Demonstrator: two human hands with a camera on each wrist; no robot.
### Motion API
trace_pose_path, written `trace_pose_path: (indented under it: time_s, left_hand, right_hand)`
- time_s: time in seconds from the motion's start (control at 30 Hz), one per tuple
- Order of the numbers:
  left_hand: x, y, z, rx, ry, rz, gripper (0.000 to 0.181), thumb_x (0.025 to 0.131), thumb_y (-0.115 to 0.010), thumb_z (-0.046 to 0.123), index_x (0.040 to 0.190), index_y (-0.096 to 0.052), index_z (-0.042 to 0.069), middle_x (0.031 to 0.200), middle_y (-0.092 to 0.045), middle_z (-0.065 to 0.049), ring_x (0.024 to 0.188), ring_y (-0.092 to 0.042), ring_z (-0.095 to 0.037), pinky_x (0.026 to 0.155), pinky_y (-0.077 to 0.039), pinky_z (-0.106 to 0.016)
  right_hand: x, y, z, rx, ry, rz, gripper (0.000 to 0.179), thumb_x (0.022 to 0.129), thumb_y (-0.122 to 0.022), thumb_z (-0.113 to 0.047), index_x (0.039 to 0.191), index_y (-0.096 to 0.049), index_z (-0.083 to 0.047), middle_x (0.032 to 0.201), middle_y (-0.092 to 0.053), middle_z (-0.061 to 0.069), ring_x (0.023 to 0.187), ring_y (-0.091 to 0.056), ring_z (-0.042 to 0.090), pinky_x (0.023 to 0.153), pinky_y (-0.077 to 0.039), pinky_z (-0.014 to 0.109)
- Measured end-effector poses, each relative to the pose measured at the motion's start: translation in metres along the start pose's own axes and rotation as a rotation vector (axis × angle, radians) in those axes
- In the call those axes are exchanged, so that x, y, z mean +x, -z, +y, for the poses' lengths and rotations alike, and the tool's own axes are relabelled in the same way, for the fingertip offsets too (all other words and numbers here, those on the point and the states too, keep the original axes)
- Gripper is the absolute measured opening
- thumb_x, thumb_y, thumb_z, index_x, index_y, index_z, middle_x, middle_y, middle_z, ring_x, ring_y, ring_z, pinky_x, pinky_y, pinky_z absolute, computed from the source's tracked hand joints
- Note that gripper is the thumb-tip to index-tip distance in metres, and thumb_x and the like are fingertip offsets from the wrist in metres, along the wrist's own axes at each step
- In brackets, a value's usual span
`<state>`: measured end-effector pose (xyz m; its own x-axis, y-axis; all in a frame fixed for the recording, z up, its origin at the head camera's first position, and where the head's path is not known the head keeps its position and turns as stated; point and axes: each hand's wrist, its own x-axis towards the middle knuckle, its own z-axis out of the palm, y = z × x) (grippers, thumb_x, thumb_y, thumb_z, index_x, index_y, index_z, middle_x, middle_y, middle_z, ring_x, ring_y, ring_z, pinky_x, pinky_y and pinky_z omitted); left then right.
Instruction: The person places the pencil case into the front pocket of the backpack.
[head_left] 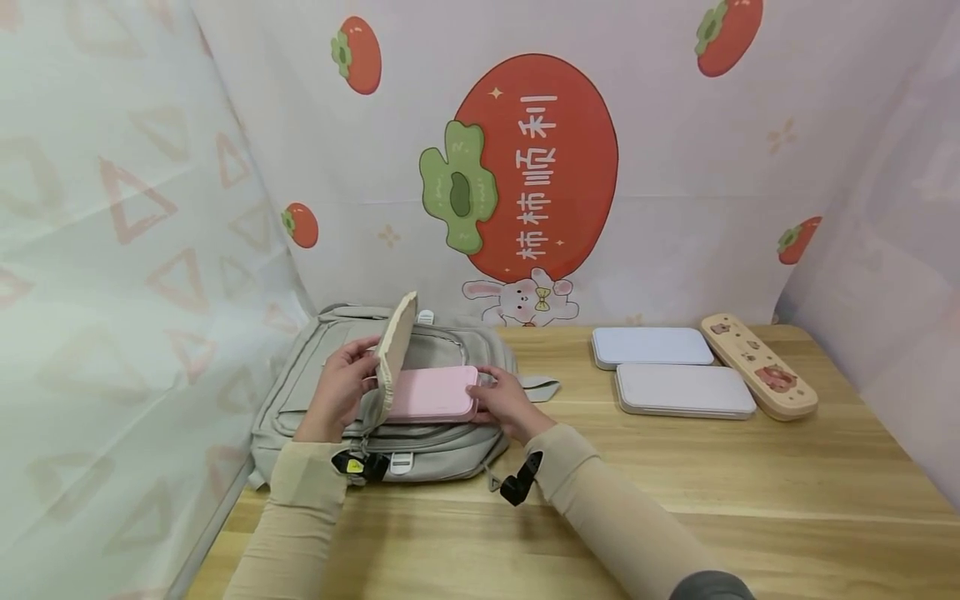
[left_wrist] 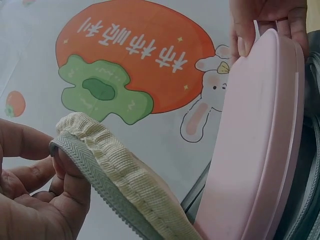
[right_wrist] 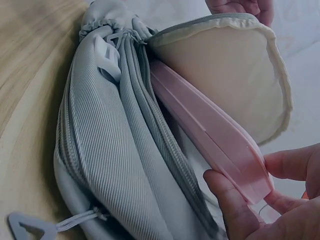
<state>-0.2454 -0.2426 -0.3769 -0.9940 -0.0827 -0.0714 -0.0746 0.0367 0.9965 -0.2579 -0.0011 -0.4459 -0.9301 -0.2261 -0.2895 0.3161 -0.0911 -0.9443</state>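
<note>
A grey backpack (head_left: pixel 315 367) lies on the table with its front pocket unzipped. My left hand (head_left: pixel 347 385) pinches the zippered edge of the pocket flap (head_left: pixel 397 337) and holds it raised; its cream lining (right_wrist: pixel 225 70) shows in the right wrist view. A pink pencil case (head_left: pixel 435 392) slants into the pocket opening, and its far end is hidden behind the flap. My right hand (head_left: pixel 506 402) grips the outer end of this case between thumb and fingers, as the right wrist view also shows.
On the right of the wooden table (head_left: pixel 675 475) lie a pale blue case (head_left: pixel 652 345), a white case (head_left: pixel 685 388) and a beige case with bear pictures (head_left: pixel 761 367). A strap (head_left: pixel 542 387) sticks out beside the backpack. Printed cloth walls stand behind and at the sides.
</note>
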Motion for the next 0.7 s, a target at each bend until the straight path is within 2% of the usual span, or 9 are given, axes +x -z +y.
trace_pose_path:
  time_s: [0.2, 0.53, 0.7]
  left_hand:
    - [0.0, -0.003, 0.0, 0.004, -0.013, -0.003, 0.044, 0.106, -0.045, -0.002, 0.15, -0.042, -0.01, 0.105, -0.051, -0.007, 0.085, -0.059, -0.01, 0.069, -0.052, -0.023]
    - [-0.003, -0.006, -0.004, 0.002, -0.023, 0.018, 0.044, 0.106, -0.045, -0.004, 0.149, -0.042, -0.012, 0.103, -0.052, -0.007, 0.082, -0.059, -0.01, 0.066, -0.052, -0.023]
    - [-0.004, -0.007, -0.004, -0.008, -0.024, 0.015, 0.045, 0.104, -0.046, -0.006, 0.149, -0.042, -0.012, 0.102, -0.052, -0.007, 0.082, -0.058, -0.009, 0.067, -0.052, -0.023]
  right_hand:
    - [0.006, -0.013, -0.001, -0.049, 0.02, -0.014, 0.056, 0.102, -0.057, 0.001, 0.155, -0.041, -0.001, 0.102, -0.062, 0.017, 0.071, -0.063, 0.016, 0.059, -0.057, 0.028]
    - [0.014, -0.039, 0.001, -0.051, 0.018, -0.025, 0.059, 0.099, -0.054, 0.009, 0.156, -0.039, 0.003, 0.104, -0.061, 0.016, 0.073, -0.062, 0.015, 0.067, -0.058, 0.031]
    - [0.016, -0.048, 0.003, -0.046, 0.027, 0.002, 0.061, 0.096, -0.053, 0.011, 0.155, -0.04, 0.003, 0.098, -0.058, 0.012, 0.066, -0.057, 0.013, 0.058, -0.053, 0.027]
